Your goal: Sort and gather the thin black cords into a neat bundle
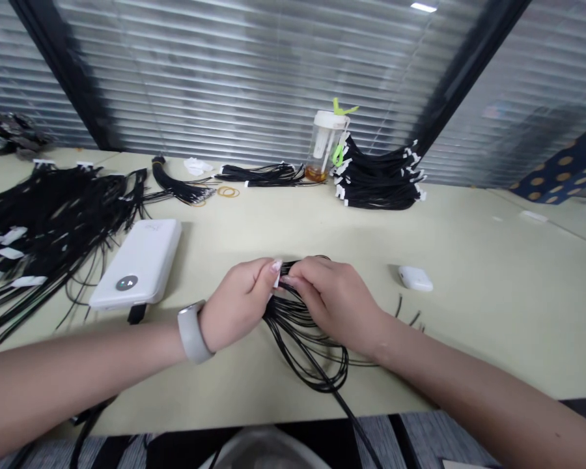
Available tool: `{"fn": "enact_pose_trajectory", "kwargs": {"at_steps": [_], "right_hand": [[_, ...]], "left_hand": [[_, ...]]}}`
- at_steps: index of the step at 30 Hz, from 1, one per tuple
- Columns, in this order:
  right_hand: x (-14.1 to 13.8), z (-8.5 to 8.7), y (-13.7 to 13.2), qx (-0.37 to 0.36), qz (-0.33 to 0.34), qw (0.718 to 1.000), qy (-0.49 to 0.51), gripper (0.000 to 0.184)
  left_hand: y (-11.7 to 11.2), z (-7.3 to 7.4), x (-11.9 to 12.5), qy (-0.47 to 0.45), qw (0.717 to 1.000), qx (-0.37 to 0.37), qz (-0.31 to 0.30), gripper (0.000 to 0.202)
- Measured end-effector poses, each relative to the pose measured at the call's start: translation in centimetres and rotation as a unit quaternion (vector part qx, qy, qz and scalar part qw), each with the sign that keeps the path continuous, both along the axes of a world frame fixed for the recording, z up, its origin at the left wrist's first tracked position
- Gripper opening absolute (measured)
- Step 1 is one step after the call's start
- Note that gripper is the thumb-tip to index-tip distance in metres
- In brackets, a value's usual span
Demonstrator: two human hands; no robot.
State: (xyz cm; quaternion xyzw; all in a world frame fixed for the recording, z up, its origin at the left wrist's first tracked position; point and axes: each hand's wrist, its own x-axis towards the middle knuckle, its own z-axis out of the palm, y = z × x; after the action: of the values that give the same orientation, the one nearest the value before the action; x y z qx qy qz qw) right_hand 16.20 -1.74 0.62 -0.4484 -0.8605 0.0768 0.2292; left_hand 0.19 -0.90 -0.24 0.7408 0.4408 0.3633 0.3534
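A looped bundle of thin black cables (317, 355) lies over the near middle of the table, its strands trailing toward the front edge and to the right. My left hand (239, 299), with a grey band on the wrist, pinches the bundle's upper left end, where a small white piece (277, 277) shows by the thumb. Close beside it, my right hand (334, 303) is closed on the same cables, fingertips almost meeting the left thumb. The strands inside both grips are mostly hidden by the fingers.
A white power bank (141, 260) lies left, with loose black cables (63, 215) beyond. At the back are tied cables (176, 182), rubber bands (228, 191), a bottle (322, 146) and stacked cable bundles (381, 179). A small white case (416, 278) sits right.
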Motion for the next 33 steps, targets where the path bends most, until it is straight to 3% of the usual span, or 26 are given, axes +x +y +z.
{"fn": "enact_pose_trajectory", "kwargs": {"at_steps": [8, 10, 13, 17, 19, 21, 24, 27, 30, 33], "right_hand": [[1.0, 0.7, 0.9, -0.010, 0.022, 0.998, 0.051, 0.019], [2.1, 1.0, 1.5, 0.004, -0.014, 0.999, 0.046, 0.013], [3.4, 1.6, 1.8, 0.079, -0.110, 0.991, -0.005, 0.017], [3.4, 2.5, 0.3, 0.193, -0.146, 0.966, -0.090, 0.030], [2.9, 3.0, -0.6, 0.145, -0.125, 0.976, -0.105, 0.039], [2.6, 3.3, -1.1, 0.051, -0.098, 0.988, -0.106, 0.044], [2.4, 3.2, -1.2, -0.061, -0.057, 0.992, -0.090, 0.039], [2.2, 2.6, -1.0, -0.152, 0.035, 0.988, -0.014, 0.031], [1.5, 1.9, -1.0, -0.193, 0.097, 0.975, 0.060, 0.028], [0.8, 1.3, -1.0, -0.202, 0.091, 0.971, 0.092, 0.025]], "left_hand": [[-0.1, 0.0, -0.1, -0.043, 0.996, -0.069, 0.026, 0.038], [0.2, 0.0, -0.1, -0.060, 0.992, -0.099, 0.060, 0.040], [0.7, 0.0, -0.1, -0.107, 0.978, -0.144, 0.106, 0.042], [1.1, -0.1, -0.1, -0.143, 0.969, -0.158, 0.127, 0.043], [1.1, -0.1, -0.1, -0.145, 0.969, -0.156, 0.123, 0.044], [1.0, -0.1, 0.0, -0.144, 0.971, -0.148, 0.122, 0.044], [0.8, -0.2, -0.1, -0.135, 0.974, -0.129, 0.129, 0.043], [0.6, -0.4, -0.2, -0.113, 0.980, -0.103, 0.128, 0.042], [0.3, -0.5, -0.3, -0.080, 0.988, -0.050, 0.124, 0.038], [0.1, -0.3, -0.4, -0.048, 0.992, 0.001, 0.120, 0.035]]}}
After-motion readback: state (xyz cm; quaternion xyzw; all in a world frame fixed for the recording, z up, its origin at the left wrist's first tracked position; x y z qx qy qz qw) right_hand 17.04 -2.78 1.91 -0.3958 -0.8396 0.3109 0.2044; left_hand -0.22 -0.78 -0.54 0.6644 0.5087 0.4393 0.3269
